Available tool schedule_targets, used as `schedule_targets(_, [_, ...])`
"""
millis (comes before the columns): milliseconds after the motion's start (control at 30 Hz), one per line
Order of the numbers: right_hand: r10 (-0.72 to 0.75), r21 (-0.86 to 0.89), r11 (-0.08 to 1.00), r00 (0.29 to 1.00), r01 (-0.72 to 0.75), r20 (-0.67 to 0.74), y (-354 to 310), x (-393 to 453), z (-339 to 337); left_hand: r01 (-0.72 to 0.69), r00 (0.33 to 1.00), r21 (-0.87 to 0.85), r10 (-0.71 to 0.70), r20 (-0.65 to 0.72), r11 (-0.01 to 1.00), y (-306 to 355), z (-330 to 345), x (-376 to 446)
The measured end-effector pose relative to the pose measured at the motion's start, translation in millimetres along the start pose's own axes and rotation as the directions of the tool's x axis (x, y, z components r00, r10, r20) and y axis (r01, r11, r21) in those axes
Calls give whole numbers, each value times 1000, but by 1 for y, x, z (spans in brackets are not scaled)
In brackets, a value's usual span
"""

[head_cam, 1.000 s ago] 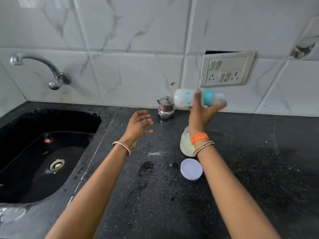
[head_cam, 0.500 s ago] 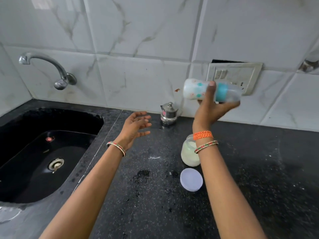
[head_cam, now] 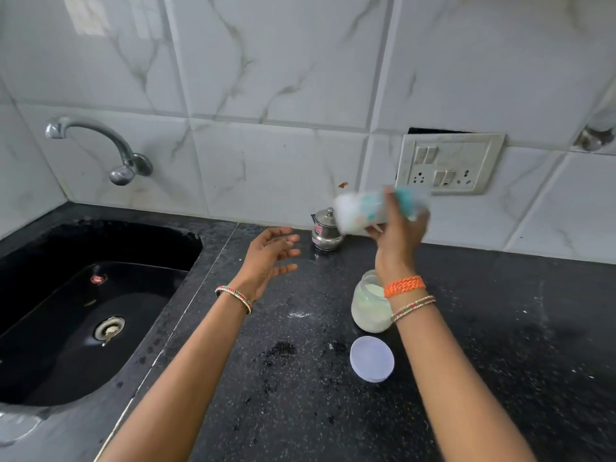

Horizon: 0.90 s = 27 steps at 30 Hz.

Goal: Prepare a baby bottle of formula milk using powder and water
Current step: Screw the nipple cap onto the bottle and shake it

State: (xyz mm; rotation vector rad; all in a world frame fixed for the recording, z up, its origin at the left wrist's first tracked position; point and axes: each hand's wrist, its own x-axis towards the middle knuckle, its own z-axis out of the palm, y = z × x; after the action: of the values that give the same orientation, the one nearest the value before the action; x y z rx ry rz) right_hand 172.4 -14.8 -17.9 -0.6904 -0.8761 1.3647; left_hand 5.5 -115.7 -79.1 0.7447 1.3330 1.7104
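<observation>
My right hand (head_cam: 398,240) grips a baby bottle (head_cam: 366,210) held sideways above the counter, its base to the left and its teal collar to the right. The bottle is blurred by motion and looks milky white inside. My left hand (head_cam: 270,255) hovers open to the left of it, palm turned toward the bottle, touching nothing. Below my right wrist an open glass jar of pale powder (head_cam: 368,306) stands on the black counter. Its round white lid (head_cam: 371,359) lies flat in front of it.
A small steel lidded pot (head_cam: 325,230) stands by the back wall. The black sink (head_cam: 83,311) fills the left, with a wall tap (head_cam: 110,148) above it. A switch and socket plate (head_cam: 448,163) is on the tiles. Wet patches and spilled powder (head_cam: 298,315) mark the counter.
The bottle has swung up and then back down in my right hand and is now blurred. My left hand has stayed open in about the same place.
</observation>
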Motion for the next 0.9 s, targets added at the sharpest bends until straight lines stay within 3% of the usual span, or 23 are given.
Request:
schedule_targets(33, [52, 129, 991, 992, -36, -119, 4, 8, -3, 2, 1000, -2, -2, 4, 1000, 0, 1, -1])
schedule_targets(67, [95, 178, 982, 984, -68, -149, 4, 8, -3, 11, 1000, 9, -11, 18, 1000, 0, 2, -2])
schedule_targets(167, [163, 3, 986, 978, -164, 127, 0, 1, -4, 19, 999, 34, -20, 46, 999, 2, 4, -1])
schedule_targets(200, [183, 23, 982, 978, -186, 102, -2, 3, -5, 12, 999, 21, -13, 40, 1000, 4, 5, -1])
schedule_targets(300, [137, 189, 977, 973, -102, -185, -4, 8, -2, 8, 1000, -8, -7, 30, 1000, 6, 7, -2])
schedule_targets(333, [156, 173, 978, 965, -121, -211, -6, 1, 1, 21, 999, -3, -21, 42, 1000, 6, 8, -3])
schedule_targets(433, [224, -89, 972, 973, -220, 46, -1, -22, -3, 42, 997, -36, -40, 61, 998, 9, 14, -2])
schedule_targets(500, [150, -5, 989, 988, -150, 31, -14, -31, 3, 36, 999, -95, -35, 17, 995, 15, 17, -2])
schedule_targets(567, [-38, 114, 992, 988, 56, -150, -13, -21, 6, 42, 999, -131, -41, 9, 990, 17, 20, -5])
schedule_targets(600, [-123, 41, 990, 978, 132, -166, -15, -22, 9, 50, 998, -130, -46, 37, 990, 19, 23, -7])
schedule_targets(633, [-149, -78, 987, 985, 142, -86, -17, -25, 12, 55, 996, -118, -46, 73, 992, 20, 26, -10])
schedule_targets(700, [-21, -249, 967, 992, 51, 120, -7, -23, 10, 47, 993, -108, -34, 113, 993, 21, 28, -11])
schedule_targets(733, [6, -224, 974, 993, 20, 117, -7, -22, 11, 35, 994, -119, -23, 105, 992, 22, 27, -12])
schedule_targets(833, [1, 14, 1000, 986, 1, -165, -5, -9, 13, 23, 998, -165, -14, 55, 986, 20, 21, -14])
schedule_targets(867, [20, -30, 999, 989, -25, -146, -5, -10, 15, 38, 997, -150, -28, 66, 988, 19, 20, -16])
schedule_targets(900, [89, -101, 990, 995, -93, -40, -4, -12, 15, 55, 995, -127, -44, 87, 990, 17, 20, -18])
